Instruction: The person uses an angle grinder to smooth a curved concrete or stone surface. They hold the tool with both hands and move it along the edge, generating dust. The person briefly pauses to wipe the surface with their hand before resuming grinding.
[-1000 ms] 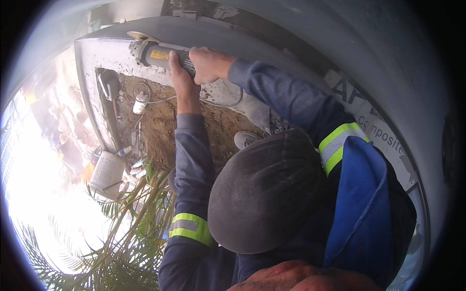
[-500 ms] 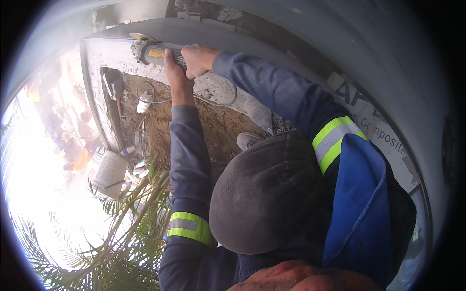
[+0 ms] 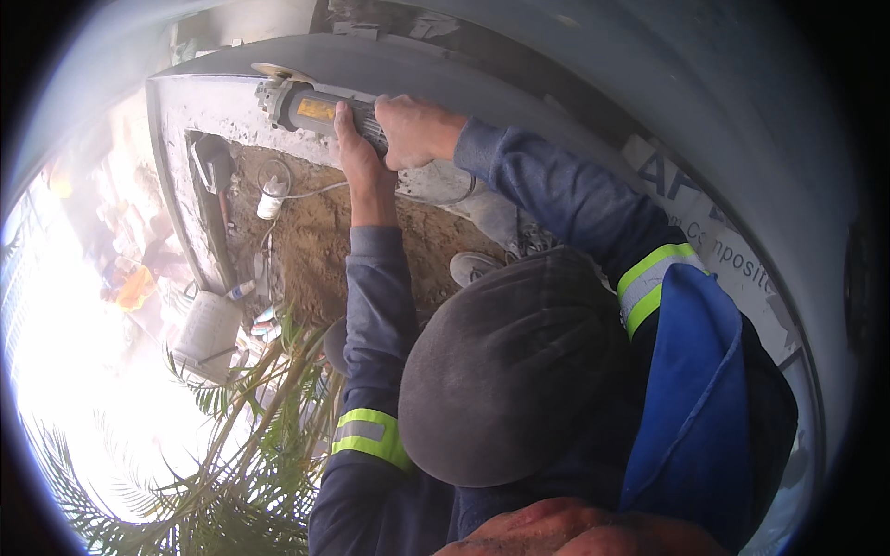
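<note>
Both my hands are closed around a grey angle grinder (image 3: 322, 111) with a yellow label. My left hand (image 3: 362, 157) grips the body from the near side, its thumb along the top. The right hand (image 3: 413, 130) wraps around the rear end, close beside the left. The grinder's round disc (image 3: 281, 71) sits at its far left end, at the top edge of a pale, rough concrete ledge (image 3: 209, 111). Whether the disc touches the grey surface (image 3: 389, 65) behind it cannot be made out. A cable (image 3: 320, 192) runs below my hands.
Brown soil (image 3: 324, 246) lies inside the ledge, with a trowel-like tool (image 3: 213, 171) and a white bottle (image 3: 272, 197). A white bucket (image 3: 208, 335) lies left of palm fronds (image 3: 264, 408). A shoe (image 3: 473, 267) shows near the soil. A dark cap (image 3: 505, 371) fills the centre. Dust hazes the left.
The grinder and both hands have shifted slightly right and toward me along the ledge. My grip looks the same.
</note>
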### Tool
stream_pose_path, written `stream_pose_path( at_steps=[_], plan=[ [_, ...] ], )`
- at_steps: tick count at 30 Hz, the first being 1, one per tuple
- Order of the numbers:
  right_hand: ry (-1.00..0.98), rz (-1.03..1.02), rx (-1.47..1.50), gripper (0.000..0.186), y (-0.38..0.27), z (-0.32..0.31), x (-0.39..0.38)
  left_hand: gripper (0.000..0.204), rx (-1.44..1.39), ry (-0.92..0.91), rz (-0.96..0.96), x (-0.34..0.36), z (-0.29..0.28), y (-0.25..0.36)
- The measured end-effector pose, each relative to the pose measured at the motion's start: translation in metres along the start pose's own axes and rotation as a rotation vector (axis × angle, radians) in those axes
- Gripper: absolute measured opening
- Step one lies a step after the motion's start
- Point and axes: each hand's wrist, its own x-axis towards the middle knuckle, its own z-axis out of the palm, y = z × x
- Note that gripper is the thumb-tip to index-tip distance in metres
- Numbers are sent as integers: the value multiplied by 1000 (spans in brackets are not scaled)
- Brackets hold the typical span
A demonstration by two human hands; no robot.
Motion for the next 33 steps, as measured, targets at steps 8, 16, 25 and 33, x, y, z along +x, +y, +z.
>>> stream_pose_path(
  at_steps=[8, 16, 25, 33],
  plan=[
    [15, -31, 50, 42, 3, 4, 21, 42, -52, -15, 40, 13, -2, 4],
    [-36, -28, 39, 38, -2, 5, 45, 42, -45, -49, -13, 33, -14, 10],
    [-52, -26, 51, 34, -3, 10, 62, 44, -83, -56, -71, 45, -19, 14],
    [5, -25, 22, 36, 7, 2, 9, 41, 12, 8, 31, 0, 5, 3]
  ],
)
